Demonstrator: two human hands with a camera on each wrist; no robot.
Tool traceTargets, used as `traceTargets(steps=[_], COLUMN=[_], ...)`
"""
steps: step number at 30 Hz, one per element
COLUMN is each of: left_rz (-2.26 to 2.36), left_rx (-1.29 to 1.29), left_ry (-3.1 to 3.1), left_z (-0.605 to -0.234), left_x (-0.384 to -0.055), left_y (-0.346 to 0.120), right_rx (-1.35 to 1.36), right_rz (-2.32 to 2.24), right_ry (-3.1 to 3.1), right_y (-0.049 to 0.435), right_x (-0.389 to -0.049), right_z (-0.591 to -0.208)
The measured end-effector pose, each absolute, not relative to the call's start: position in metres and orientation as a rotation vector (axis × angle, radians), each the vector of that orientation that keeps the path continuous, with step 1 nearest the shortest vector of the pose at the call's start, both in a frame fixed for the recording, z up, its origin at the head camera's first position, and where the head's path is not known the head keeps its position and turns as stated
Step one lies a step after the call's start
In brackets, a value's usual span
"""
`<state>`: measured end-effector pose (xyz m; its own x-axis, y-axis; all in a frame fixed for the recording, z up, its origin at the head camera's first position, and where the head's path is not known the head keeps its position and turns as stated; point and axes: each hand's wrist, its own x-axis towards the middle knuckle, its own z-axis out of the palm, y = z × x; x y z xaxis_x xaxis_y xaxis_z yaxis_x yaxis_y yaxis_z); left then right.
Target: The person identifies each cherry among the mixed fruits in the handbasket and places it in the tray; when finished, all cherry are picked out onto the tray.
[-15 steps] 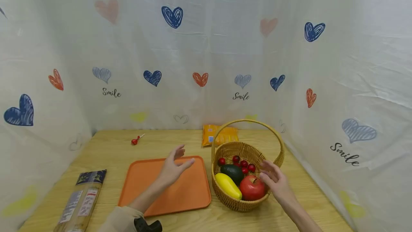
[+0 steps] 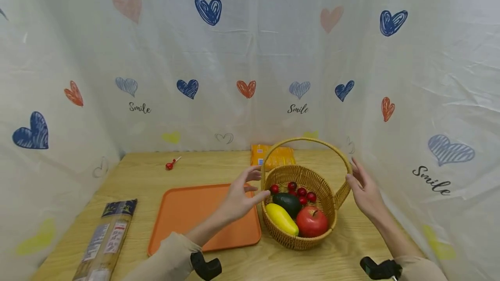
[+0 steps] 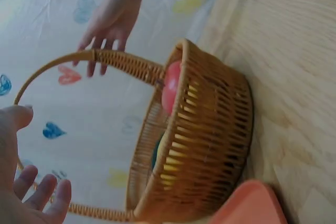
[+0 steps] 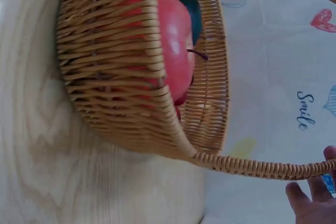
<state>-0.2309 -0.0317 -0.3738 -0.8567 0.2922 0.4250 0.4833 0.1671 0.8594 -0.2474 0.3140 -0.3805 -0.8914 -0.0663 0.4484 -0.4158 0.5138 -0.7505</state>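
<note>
The fruit basket (image 2: 291, 242) sits on the counter (image 2: 320, 268) at five o'clock; the left hand (image 2: 239, 197) at its nine and right hand (image 2: 366, 192) at its two flank the handle (image 2: 343, 194), fingers loose, grasping nothing. Beyond, at eleven, lies an orange packet (image 2: 283, 157).

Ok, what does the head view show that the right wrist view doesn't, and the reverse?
Only head: the orange tray, lollipop, orange packet, long clear pack and left hand.
Only right wrist: red of the apple showing through gaps in the woven wall of the basket.
Both: the basket, apple, yellow fruit, dark green fruit and right hand.
</note>
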Motion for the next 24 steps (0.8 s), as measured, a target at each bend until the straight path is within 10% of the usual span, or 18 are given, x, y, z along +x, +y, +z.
traceTargets(steps=[24], left_rz=[-0.952], left_rx=[-0.472], left_ry=[-3.010], left_z=[-0.405], left_x=[-0.304], left_y=[0.108], right_rx=[0.122], right_rz=[1.295], right_ry=[-2.176], right_y=[0.321], right_x=[-0.228], right_z=[-0.409])
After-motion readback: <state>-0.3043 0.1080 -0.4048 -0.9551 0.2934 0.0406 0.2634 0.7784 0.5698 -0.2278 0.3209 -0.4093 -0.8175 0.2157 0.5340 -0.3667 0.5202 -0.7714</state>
